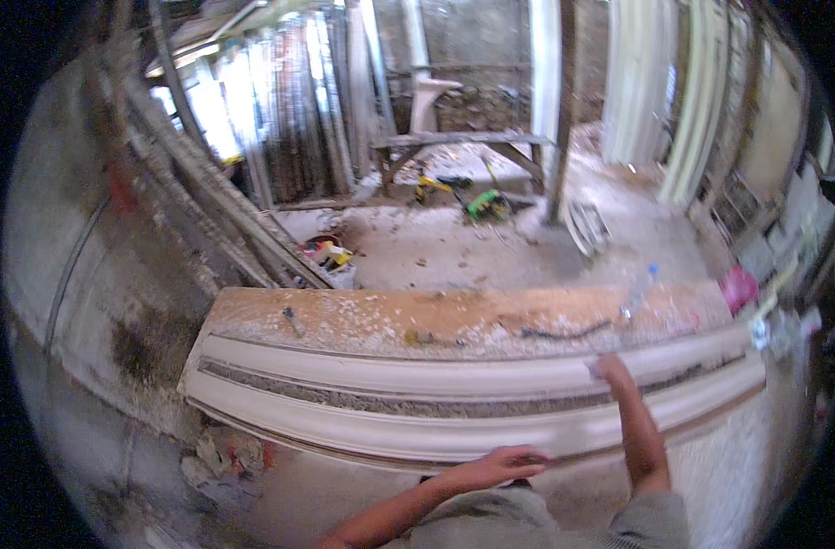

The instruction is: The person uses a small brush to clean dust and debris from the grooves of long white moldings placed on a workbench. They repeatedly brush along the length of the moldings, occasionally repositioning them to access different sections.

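Observation:
A long white plaster moulding [390, 416] with ridges and grooves lies lengthwise along a wooden bench [362, 316]. My left hand [500, 465] rests flat on the moulding's near edge, fingers spread toward the right. Farther across the moulding, my right hand [608, 368] reaches to an upper ridge; it is blurred, and something small and pale shows at its fingertips, though I cannot tell whether it is held.
A clear plastic bottle [639, 291] and a pink object [738, 288] sit at the bench's right end. Plaster rubble [220, 455] lies below the left end. Beyond stand leaning mouldings [298, 110], a trestle [463, 142] and green and yellow tools [486, 203] on the dusty floor.

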The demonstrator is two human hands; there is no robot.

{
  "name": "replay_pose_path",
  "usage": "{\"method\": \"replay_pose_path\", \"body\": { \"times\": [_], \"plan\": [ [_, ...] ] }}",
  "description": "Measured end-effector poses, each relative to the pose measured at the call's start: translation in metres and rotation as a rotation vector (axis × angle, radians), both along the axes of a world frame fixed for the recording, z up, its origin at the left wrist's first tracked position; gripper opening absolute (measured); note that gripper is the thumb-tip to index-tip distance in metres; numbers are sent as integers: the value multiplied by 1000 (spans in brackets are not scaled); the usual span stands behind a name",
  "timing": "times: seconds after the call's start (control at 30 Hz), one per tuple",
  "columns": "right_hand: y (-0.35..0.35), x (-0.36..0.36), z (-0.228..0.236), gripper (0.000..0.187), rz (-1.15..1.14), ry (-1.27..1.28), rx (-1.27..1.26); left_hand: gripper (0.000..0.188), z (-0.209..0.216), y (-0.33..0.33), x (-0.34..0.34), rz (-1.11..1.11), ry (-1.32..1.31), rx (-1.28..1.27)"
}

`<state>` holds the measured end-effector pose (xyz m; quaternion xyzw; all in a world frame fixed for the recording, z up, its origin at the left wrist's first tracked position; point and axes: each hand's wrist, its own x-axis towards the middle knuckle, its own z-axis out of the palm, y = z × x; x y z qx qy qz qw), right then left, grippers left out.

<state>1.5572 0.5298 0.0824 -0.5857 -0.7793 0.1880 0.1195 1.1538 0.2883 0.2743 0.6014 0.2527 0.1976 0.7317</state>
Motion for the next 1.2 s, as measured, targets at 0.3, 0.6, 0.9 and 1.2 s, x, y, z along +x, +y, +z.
{"method": "replay_pose_path", "body": {
  "times": [0.3,0.6,0.9,1.2],
  "plan": [
    [99,-84,170,16,162,-440,218,49,92,-29,136,-406,-122,-471],
    [68,-100,246,15,228,-683,329,21,141,-34,113,-415,-633,-780],
    [61,-129,264,15,353,-676,376,26,158,-61,99,-760,-934,-885],
    [56,-143,258,15,345,-676,287,21,151,-78,120,-424,-1467,-523]
  ]
}}
